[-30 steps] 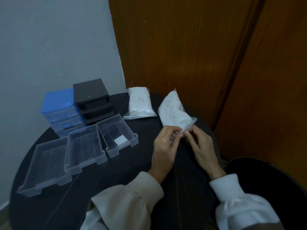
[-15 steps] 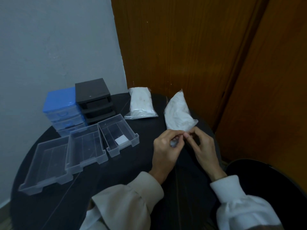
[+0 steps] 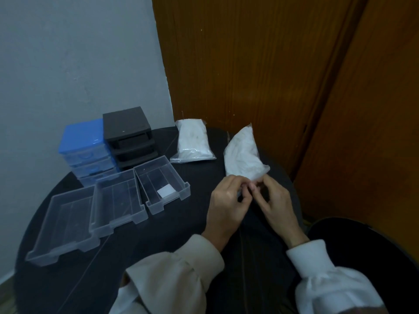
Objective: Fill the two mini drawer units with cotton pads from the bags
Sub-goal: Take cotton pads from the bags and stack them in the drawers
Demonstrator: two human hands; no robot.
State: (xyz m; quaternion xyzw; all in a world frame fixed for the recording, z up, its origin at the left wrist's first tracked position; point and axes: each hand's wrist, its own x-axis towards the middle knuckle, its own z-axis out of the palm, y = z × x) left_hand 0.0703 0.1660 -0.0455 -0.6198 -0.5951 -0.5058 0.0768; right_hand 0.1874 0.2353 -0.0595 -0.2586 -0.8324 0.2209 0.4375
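Right now, from my head camera, my left hand [image 3: 227, 200] and right hand [image 3: 275, 200] meet fingertip to fingertip, both pinching the mouth of the nearer bag of cotton pads [image 3: 244, 158] to open it. The second bag [image 3: 192, 141] lies flat beyond. Three clear drawers [image 3: 113, 205] sit pulled out beside the blue unit [image 3: 82, 141] and black unit [image 3: 127, 130]; one holds a single pad [image 3: 166, 191]. Next, I judge, I must part the seal gently.

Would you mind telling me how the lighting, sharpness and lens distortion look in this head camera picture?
Head view: dim, flat light, no glare; wide-angle bend bows the door edges; both hands are slightly soft at the bag opening; dark table swallows shadow detail.
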